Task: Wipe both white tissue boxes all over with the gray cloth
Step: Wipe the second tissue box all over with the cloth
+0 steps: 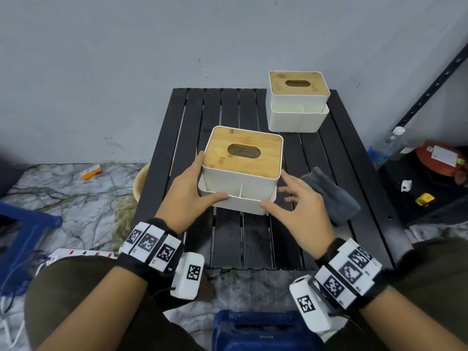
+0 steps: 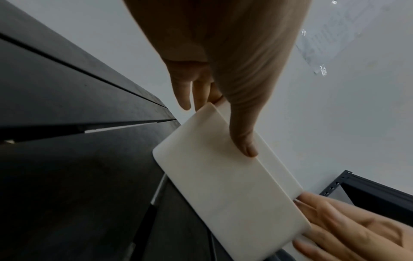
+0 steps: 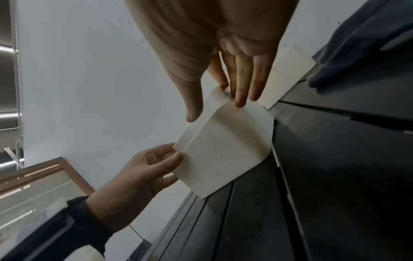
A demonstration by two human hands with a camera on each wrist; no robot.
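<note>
Beside the half-hidden gray cloth (image 1: 336, 198), right hand (image 1: 301, 211) fingers spread, perhaps touching the tissue box (image 1: 240, 179) the left hand (image 1: 184, 196) pinches.

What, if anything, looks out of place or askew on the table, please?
The near tissue box, between the left hand and right hand, is turned askew to the table slats. The gray cloth lies crumpled beside it, unheld.

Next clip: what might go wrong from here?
The left hand grips the near tissue box while the right hand only touches it; tipping it may drop the bamboo lid. The far tissue box stands at the back corner of the table; wiping with the gray cloth could nudge it off.
</note>
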